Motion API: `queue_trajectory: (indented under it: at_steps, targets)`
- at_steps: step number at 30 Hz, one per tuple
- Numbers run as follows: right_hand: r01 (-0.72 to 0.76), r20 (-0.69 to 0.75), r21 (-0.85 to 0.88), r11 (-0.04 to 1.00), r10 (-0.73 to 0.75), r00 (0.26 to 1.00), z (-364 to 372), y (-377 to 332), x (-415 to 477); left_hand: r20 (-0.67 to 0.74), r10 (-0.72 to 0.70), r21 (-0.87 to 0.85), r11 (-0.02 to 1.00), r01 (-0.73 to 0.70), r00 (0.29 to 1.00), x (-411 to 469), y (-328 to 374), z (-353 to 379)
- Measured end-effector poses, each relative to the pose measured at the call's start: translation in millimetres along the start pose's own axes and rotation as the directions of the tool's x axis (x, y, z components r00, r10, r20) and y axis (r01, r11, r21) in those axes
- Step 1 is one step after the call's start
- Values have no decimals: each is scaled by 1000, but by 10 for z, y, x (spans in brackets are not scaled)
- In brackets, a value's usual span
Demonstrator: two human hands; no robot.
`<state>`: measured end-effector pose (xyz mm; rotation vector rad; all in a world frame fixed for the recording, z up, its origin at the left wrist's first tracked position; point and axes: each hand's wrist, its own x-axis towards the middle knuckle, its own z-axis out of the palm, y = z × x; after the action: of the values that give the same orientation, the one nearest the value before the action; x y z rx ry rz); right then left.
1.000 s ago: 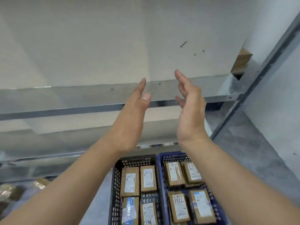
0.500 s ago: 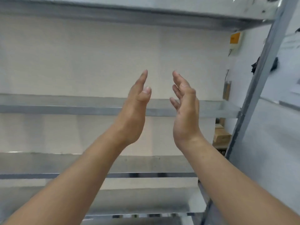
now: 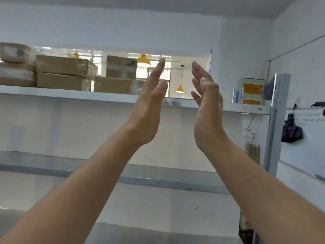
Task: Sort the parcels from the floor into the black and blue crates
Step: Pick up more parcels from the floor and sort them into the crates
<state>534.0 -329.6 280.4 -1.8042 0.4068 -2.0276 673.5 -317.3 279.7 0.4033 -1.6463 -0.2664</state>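
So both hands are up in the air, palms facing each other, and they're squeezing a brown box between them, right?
Not quite. The left hand and right hand are up, palms facing each other, but nothing is between them; both are open and empty. The head view shows the brown boxes sitting on the shelf behind.

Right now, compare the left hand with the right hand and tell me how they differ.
The left hand has its fingers straight and pressed together, while the right hand has its fingers fanned apart and slightly bent. The left hand's fingertips reach a little higher in the picture than the right hand's. Both hands are raised with palms facing each other across a gap, and neither holds anything.
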Motion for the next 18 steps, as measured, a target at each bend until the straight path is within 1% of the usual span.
queue_trajectory:
  at_steps: [4, 8, 12, 18]
  targets:
    - [22, 31, 23, 999, -23, 999, 53, -102, 156, -8, 89, 60, 994, -88, 996, 179, 65, -63]
    - [28, 34, 48, 998, -30, 999, 123, -24, 163, -4, 86, 84, 993, -85, 996, 165, 39, -118]
    - [37, 28, 27, 999, -37, 999, 249, 27, 151, 10, 120, 134, 984, -120, 993, 134, -18, -254]
    - [-17, 76, 25, 1000, 15, 997, 419, 44, 150, -4, 107, 160, 982, -105, 994, 180, -114, -441]
